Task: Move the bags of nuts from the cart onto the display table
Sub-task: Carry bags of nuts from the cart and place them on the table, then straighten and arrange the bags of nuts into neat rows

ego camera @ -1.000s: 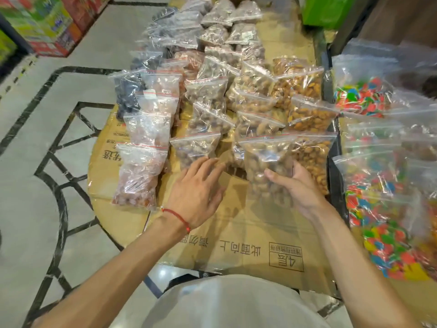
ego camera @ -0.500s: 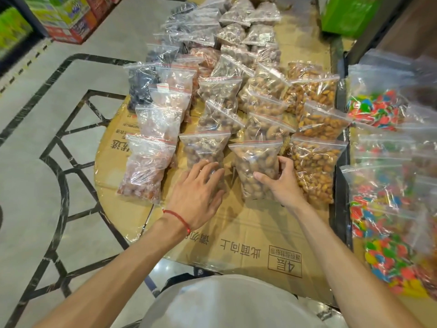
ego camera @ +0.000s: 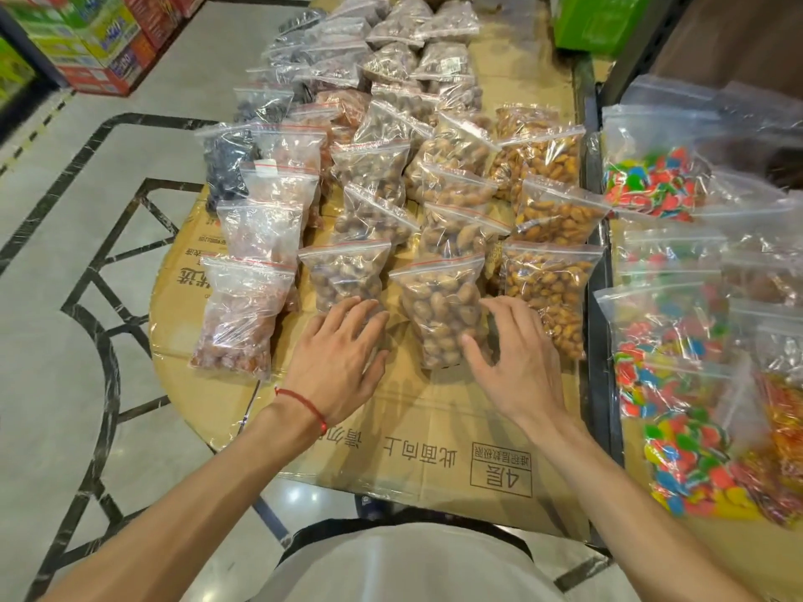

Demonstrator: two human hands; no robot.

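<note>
If pulled away carelessly, could snag the slick film of the nut bag (ego camera: 439, 315) with the right grip (ego camera: 517, 354) and drag it out of its row at frame centre, toward the near edge of the desk (ego camera: 426, 432). Could equally bump the orange bag (ego camera: 547, 297) just to the right, lying close alongside or perhaps touching. Similar hazard at left of centre: pressing harder with the left grip (ego camera: 343, 362) might shove the dark bag (ego camera: 347, 275) up under the one behind and ruffle that overlapping column. Loose, rounded fill in every bag, so likely to slump or shift rather than stay squared. Seals apparently closed, though too small to confirm.

Right grip: wide open, fingers spread and gently bent, holding nothing. Thumb touching the nut bag's lower right side, fingertips at its right edge, beside the orange bag.

Left grip: open and flat, fingers straight and close together, tips resting on the dark bag's bottom edge, palm over the bare desk.

Nut bag: lying flat on the desk at the front of its column, seal pointing up-frame.

More bags, mostly bright sweets (ego camera: 669, 384), waiting on the cart (ego camera: 603, 384) along the right of the frame. Hard to make out any nuts among them.
</note>
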